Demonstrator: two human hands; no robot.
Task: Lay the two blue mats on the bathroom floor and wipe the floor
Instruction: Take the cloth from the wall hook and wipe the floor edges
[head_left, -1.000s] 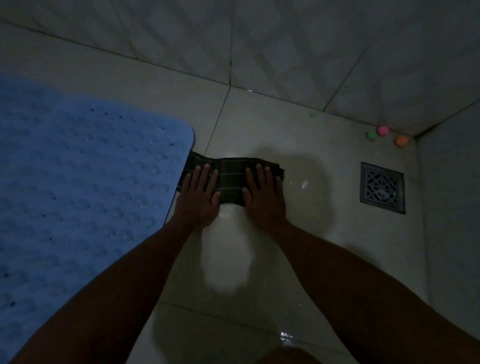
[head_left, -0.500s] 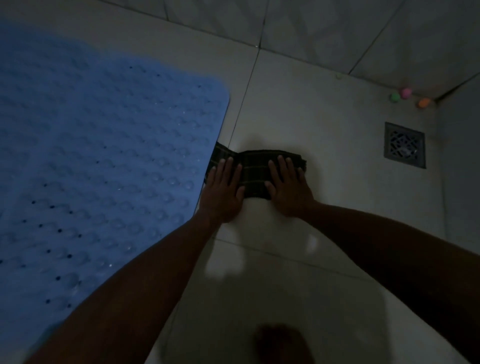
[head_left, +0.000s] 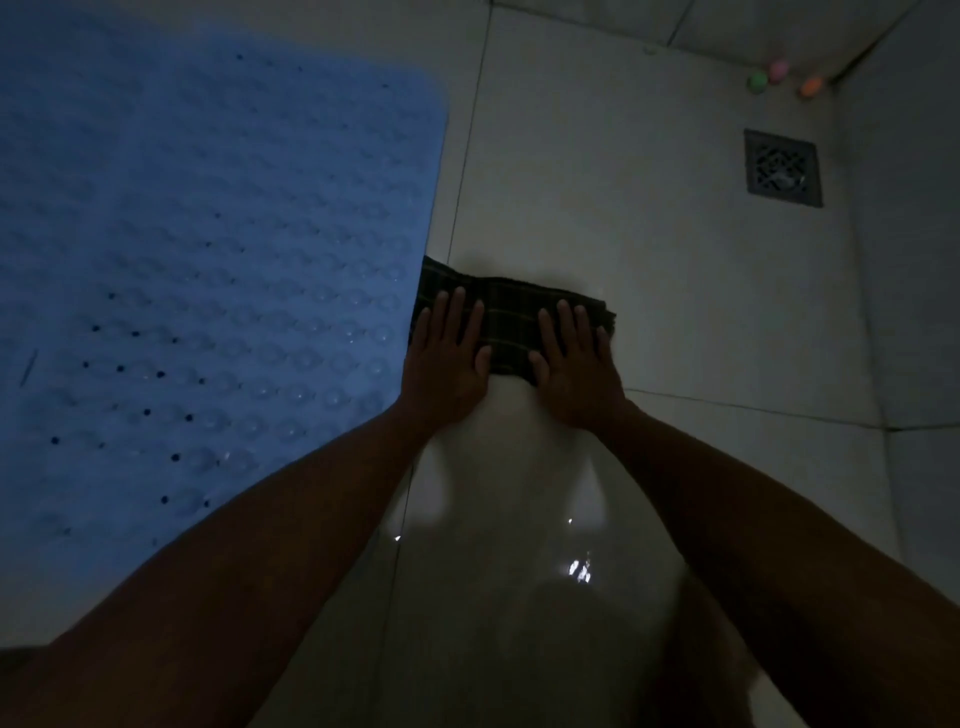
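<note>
Beside the blue mat (head_left: 208, 249) | left hand (head_left: 447, 364), right hand (head_left: 576, 374) flat, fingers spread, pressing dark cloth (head_left: 511, 319) to floor (head_left: 649, 234) | step: wiping | next: likely push cloth on, clear of the mat edge

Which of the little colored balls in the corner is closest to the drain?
The orange ball. It sits furthest right of the three, nearest above the drain. The pink ball and the green ball lie further left.

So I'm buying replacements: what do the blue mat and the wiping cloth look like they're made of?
The blue mat looks like soft rubber or PVC: matte, with moulded bumps and drain holes. The cloth under the left hand and right hand looks like woven fabric, a dark plaid, folded; the fibre cannot be told.
</note>
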